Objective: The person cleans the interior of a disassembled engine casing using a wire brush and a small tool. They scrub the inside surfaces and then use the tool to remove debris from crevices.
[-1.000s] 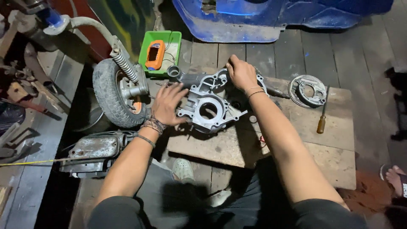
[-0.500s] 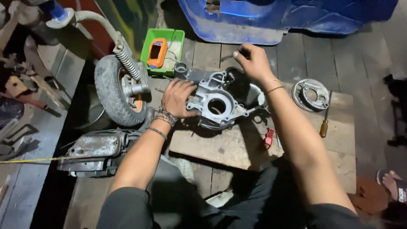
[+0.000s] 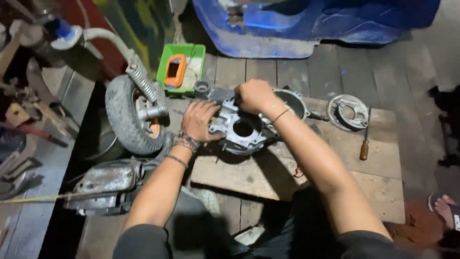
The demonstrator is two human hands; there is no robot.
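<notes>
engine casing point(image 3: 244, 129) on board point(image 3: 268, 172), wheel point(image 3: 129, 115) left, screwdriver point(image 3: 365, 139) right

The right hand point(image 3: 255, 96) hides the top of the engine cover point(image 3: 244, 129); its fingertips are out of sight. Right of the cover, a foot point(image 3: 448, 211) is cut off by the edge.

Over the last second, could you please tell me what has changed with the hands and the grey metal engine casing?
The right hand drew back from the far edge onto the top of the grey metal engine casing. The left hand stayed pressed on its left side; the wooden-handled screwdriver stayed put.
</notes>
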